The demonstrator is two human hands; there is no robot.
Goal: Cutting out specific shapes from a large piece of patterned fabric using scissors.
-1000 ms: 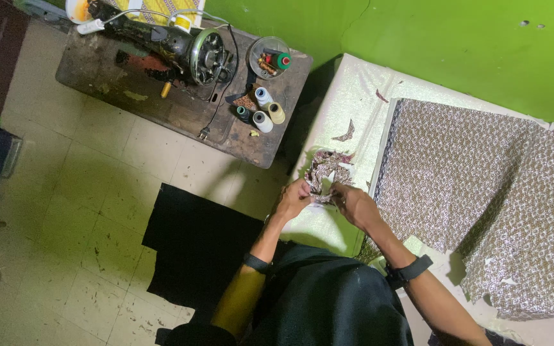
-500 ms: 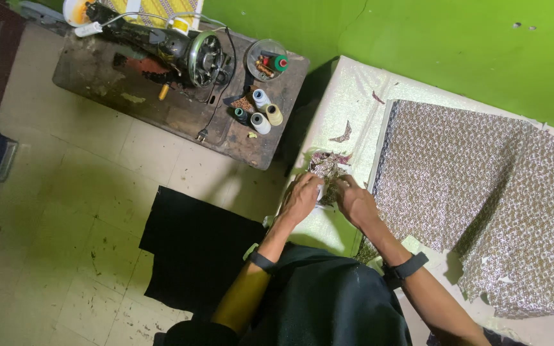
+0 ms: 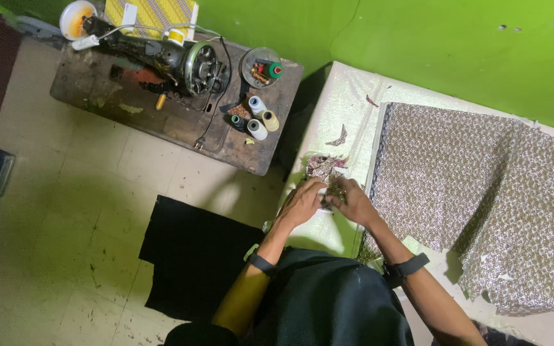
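Observation:
My left hand (image 3: 302, 204) and my right hand (image 3: 355, 200) meet over a small heap of patterned fabric scraps (image 3: 324, 166) at the left edge of a white-covered table (image 3: 344, 106). Both hands press and gather the scraps between them, fingers curled over the pile. A large patterned brown-and-white cloth (image 3: 476, 192) lies spread flat just to the right of my right hand. I wear a dark band on each wrist.
An old black sewing machine (image 3: 168, 57) stands on a worn wooden table (image 3: 97, 90) at the upper left, with thread spools (image 3: 256, 122) and a round dish of spools (image 3: 261, 67). A black cloth (image 3: 193, 256) lies on the tiled floor. The wall behind is green.
My hands have drawn closer together and slightly toward me over the scrap heap. The view has shifted a little.

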